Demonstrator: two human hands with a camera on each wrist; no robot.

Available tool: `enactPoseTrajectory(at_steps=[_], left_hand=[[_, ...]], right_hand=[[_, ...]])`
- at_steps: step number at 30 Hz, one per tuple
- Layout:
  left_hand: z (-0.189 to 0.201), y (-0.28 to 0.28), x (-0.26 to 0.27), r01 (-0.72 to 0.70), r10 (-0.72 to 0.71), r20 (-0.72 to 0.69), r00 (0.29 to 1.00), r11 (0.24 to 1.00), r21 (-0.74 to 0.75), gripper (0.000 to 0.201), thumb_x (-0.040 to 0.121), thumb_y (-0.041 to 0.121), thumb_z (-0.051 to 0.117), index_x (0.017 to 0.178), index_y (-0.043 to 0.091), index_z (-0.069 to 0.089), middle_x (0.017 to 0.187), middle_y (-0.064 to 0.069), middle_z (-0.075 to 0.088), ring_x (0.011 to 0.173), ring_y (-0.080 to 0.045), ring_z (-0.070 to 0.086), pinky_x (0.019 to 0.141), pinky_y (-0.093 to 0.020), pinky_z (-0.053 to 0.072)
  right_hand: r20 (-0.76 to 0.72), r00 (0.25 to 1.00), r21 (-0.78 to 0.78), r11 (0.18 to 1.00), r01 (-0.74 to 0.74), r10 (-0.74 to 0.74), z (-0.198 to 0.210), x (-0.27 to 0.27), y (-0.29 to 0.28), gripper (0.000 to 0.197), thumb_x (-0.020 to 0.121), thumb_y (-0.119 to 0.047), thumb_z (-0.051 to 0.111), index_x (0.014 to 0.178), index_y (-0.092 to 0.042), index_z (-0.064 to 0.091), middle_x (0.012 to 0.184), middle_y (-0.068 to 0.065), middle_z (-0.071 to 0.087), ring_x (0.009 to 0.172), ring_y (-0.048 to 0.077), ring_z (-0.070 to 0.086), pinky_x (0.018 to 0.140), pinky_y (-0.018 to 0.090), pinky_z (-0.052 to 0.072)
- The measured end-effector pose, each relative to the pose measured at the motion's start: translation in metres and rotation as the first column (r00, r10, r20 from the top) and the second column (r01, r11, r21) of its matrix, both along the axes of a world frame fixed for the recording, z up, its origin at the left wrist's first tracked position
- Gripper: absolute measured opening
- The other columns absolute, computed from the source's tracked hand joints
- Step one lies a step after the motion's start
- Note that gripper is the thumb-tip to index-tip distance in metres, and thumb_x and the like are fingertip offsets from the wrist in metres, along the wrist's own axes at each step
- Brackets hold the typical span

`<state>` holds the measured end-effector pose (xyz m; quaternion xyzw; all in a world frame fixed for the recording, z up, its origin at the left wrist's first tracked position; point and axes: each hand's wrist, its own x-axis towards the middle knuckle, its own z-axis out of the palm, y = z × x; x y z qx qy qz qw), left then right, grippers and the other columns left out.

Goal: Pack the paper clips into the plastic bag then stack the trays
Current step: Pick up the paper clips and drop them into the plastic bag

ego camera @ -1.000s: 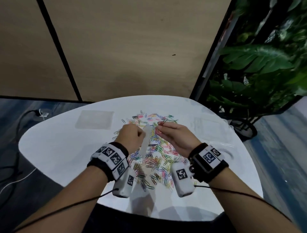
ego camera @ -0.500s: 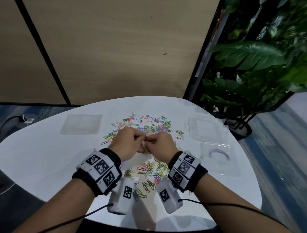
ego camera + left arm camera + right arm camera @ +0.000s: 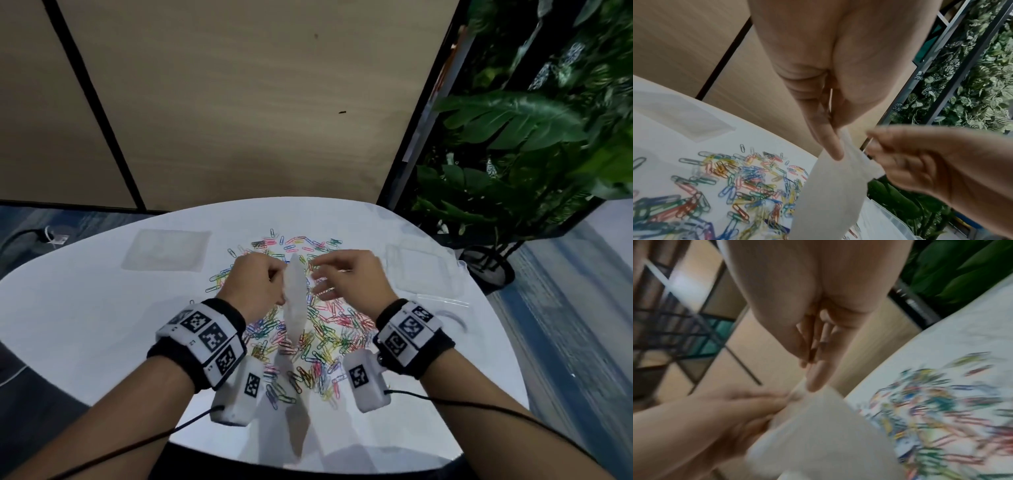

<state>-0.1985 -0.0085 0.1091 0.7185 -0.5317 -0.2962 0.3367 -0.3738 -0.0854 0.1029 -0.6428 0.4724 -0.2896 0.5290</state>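
Frosted matt plastic bag [image 3: 295,301], glossy coated paper clips [image 3: 325,337], smooth white table [image 3: 102,318]

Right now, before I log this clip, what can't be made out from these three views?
- Whether the plastic bag holds any paper clips: its film is cloudy in all views.
- Whether the bag's mouth is open: head view, seen edge-on between the left hand and right hand.
- Right hand's grip: right wrist view is motion-blurred.
- How many clear trays there are: head view, transparent against the white table.

White rounded table [image 3: 85,308]; tan panelled wall [image 3: 239,102] behind; leafy plants [image 3: 513,137] right; grey-blue floor [image 3: 565,308].
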Motion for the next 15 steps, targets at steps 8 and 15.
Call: enactPoseTrajectory(at_steps=[8,15], left_hand=[[0.008,0.006,0.019,-0.048,0.049,0.013,0.999,0.998,-0.039,0.025,0.097,0.002,0.05,0.077,0.01,0.063,0.086,-0.031,0.07,0.055,-0.008,0.072,0.069,-0.041,0.063],[-0.001,0.004,0.031,-0.008,0.01,0.065,0.998,1.0,-0.021,0.025,0.097,0.004,0.049,0.077,0.007,0.065,0.089,-0.027,0.072,0.053,-0.005,0.071,0.067,-0.041,0.062]], right_hand=[[-0.928,0.349,0.151,0.988,0.022,0.134,-0.109,-0.093,-0.028,0.067,0.092,-0.037,0.058,0.146,-0.016,0.025,0.144,0.017,0.035,0.132,0.036,0.043,0.107,0.043,0.041],[-0.964,0.257,0.008,0.976,-0.219,0.066,-0.122,-0.07,-0.04,0.038,0.1,-0.018,0.038,0.134,-0.005,0.046,0.137,0.015,0.042,0.126,0.036,0.042,0.107,0.042,0.039]])
